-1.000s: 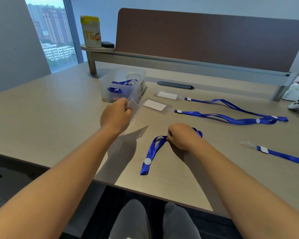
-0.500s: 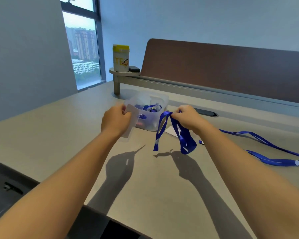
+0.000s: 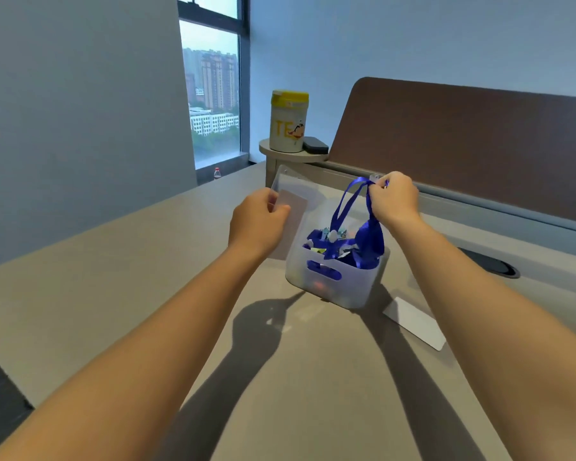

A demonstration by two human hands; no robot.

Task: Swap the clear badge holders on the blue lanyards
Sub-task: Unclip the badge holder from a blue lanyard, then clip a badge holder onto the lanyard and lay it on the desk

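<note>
Single head-worn view, facing forward and down, close over desk, forearms reaching in

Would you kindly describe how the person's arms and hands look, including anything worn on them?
Both forearms are bare as far as the frame shows, with no sleeves visible. The left hand and the right hand wear no gloves, and no watch, bracelet or ring is visible.
</note>
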